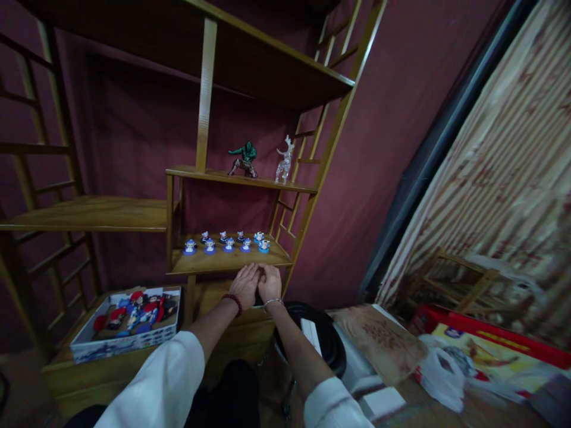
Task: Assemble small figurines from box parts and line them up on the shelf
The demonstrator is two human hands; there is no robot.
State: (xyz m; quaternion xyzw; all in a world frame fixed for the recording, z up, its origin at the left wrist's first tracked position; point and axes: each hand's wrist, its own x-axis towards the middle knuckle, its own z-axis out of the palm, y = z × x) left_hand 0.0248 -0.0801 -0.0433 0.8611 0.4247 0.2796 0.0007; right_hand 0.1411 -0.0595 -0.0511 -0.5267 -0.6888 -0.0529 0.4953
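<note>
**Wooden shelf unit and its load**

The lower shelf (223, 261) carries two rows of small blue-based figurines (227, 242). The shelf above (209, 175) holds a green figure (244, 158) and a clear deer (285, 159) side by side. On the base ledge (62, 362), left, sits a box (120, 345) filled with red and blue toys.

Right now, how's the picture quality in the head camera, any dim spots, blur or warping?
Head view: dim overall, with the wooden shelf unit lit warmly while the floor goes dark; straight shelf posts lean and bow from wide-angle distortion; the striped curtain smears at the right edge; the left hand and right hand look reasonably sharp.
</note>
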